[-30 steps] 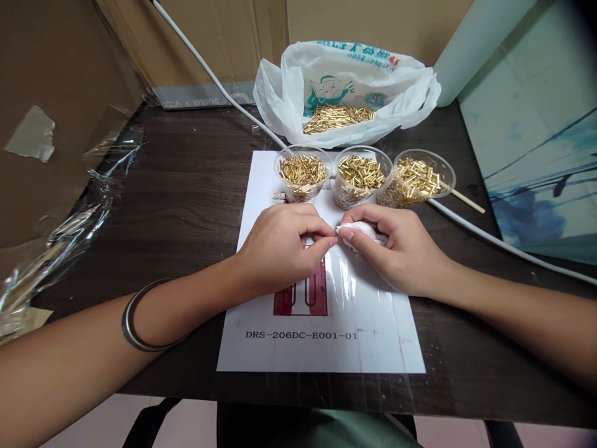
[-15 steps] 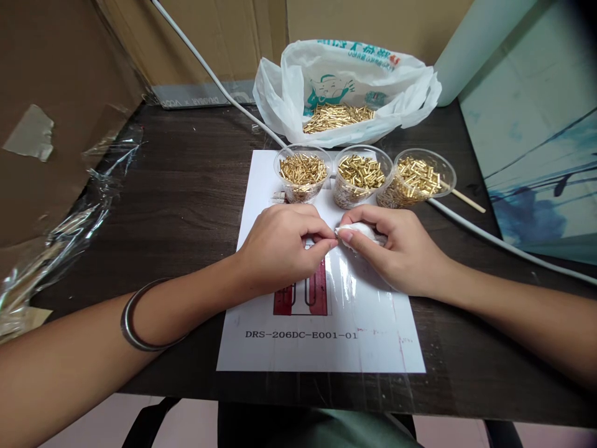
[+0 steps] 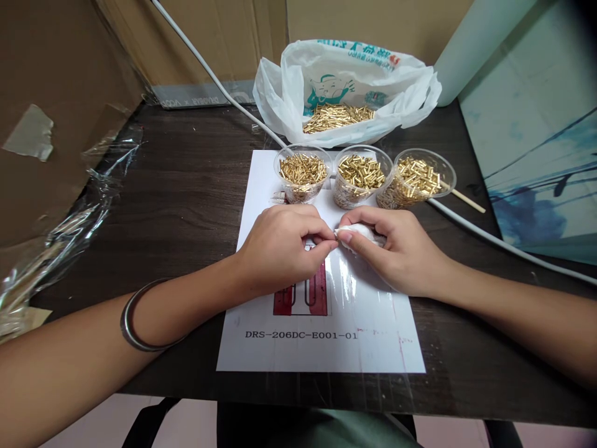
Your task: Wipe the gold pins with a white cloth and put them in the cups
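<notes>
My right hand (image 3: 396, 249) is closed on a crumpled white tissue (image 3: 358, 234), pinched between thumb and forefinger. Close against it, my left hand (image 3: 291, 246) pinches something tiny at its fingertips; its kind is hidden. The fingertips of both hands almost meet over a printed white sheet (image 3: 280, 354), which shows a dark red block with loop shapes and a line of lettering. Just beyond the hands stand three clear plastic cups: a left cup (image 3: 303, 194), a middle cup (image 3: 349, 198) and a right, tilted cup (image 3: 392, 194), each full of small gold-coloured metal pins or tubes.
Behind the cups lies an open white plastic bag (image 3: 275, 106) with more gold pins inside. A white cable (image 3: 513, 252) crosses the dark table (image 3: 177, 168). A thin wooden stick (image 3: 469, 200) lies by the right cup. Cardboard (image 3: 209, 43) walls the back; clear wrap (image 3: 84, 230) hangs left.
</notes>
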`<action>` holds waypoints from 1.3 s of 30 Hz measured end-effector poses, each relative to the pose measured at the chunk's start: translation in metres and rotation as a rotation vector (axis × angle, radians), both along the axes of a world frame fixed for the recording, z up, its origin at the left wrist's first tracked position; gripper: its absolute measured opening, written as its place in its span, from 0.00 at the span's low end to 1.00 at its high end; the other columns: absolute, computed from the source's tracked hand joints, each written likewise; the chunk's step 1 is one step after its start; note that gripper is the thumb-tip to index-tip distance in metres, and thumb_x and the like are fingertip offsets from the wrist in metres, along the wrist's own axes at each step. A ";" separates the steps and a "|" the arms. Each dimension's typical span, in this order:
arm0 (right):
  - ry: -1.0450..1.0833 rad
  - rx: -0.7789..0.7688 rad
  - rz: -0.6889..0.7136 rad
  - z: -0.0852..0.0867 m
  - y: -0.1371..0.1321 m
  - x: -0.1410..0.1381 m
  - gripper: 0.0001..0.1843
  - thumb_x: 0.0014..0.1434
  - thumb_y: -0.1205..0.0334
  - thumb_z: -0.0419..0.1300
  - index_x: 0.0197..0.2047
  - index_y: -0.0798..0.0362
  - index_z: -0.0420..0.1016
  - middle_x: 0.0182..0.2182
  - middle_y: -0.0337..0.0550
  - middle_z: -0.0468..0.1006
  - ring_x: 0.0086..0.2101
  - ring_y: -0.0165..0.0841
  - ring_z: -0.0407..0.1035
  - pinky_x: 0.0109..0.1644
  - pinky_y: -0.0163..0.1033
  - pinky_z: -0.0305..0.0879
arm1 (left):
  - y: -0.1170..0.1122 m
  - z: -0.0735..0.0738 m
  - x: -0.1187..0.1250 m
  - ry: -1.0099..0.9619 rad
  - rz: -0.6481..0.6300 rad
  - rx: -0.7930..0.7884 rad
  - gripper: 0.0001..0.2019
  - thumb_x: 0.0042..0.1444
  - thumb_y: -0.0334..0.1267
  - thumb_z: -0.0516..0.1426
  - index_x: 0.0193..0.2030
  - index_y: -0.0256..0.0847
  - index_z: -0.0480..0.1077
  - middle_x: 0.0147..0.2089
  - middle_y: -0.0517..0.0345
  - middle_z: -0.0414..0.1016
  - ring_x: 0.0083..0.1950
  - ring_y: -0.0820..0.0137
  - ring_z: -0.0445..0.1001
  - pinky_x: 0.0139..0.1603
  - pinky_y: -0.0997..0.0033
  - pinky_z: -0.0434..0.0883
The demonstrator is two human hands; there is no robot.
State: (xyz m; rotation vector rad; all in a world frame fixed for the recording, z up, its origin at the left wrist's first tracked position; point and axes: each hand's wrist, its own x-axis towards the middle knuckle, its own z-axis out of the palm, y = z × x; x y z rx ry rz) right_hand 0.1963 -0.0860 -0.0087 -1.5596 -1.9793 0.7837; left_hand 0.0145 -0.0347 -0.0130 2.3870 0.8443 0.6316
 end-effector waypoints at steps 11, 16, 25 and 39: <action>0.008 -0.014 0.033 0.000 0.001 0.001 0.11 0.59 0.55 0.52 0.38 0.53 0.71 0.30 0.37 0.73 0.31 0.28 0.64 0.36 0.34 0.55 | 0.000 0.000 0.000 -0.020 -0.011 0.004 0.05 0.50 0.34 0.59 0.30 0.40 0.76 0.29 0.61 0.74 0.31 0.75 0.69 0.32 0.73 0.64; 0.011 -0.029 0.049 -0.001 0.001 0.002 0.11 0.60 0.56 0.51 0.39 0.53 0.70 0.30 0.37 0.72 0.31 0.28 0.64 0.36 0.34 0.54 | 0.000 0.000 -0.001 -0.044 -0.036 -0.004 0.05 0.51 0.34 0.58 0.31 0.41 0.77 0.29 0.62 0.75 0.31 0.75 0.70 0.33 0.74 0.65; -0.018 0.010 0.046 0.001 0.000 0.001 0.11 0.60 0.56 0.51 0.38 0.54 0.69 0.30 0.39 0.72 0.31 0.28 0.64 0.36 0.34 0.54 | 0.001 -0.001 -0.001 -0.043 -0.039 -0.001 0.06 0.52 0.35 0.57 0.31 0.41 0.77 0.30 0.60 0.75 0.32 0.74 0.70 0.33 0.73 0.66; -0.096 0.105 0.070 0.002 -0.001 -0.001 0.11 0.60 0.58 0.51 0.38 0.55 0.69 0.30 0.39 0.73 0.31 0.27 0.64 0.35 0.33 0.55 | 0.000 0.001 -0.001 -0.021 -0.024 -0.006 0.07 0.53 0.35 0.57 0.31 0.41 0.77 0.30 0.60 0.75 0.32 0.74 0.70 0.34 0.73 0.66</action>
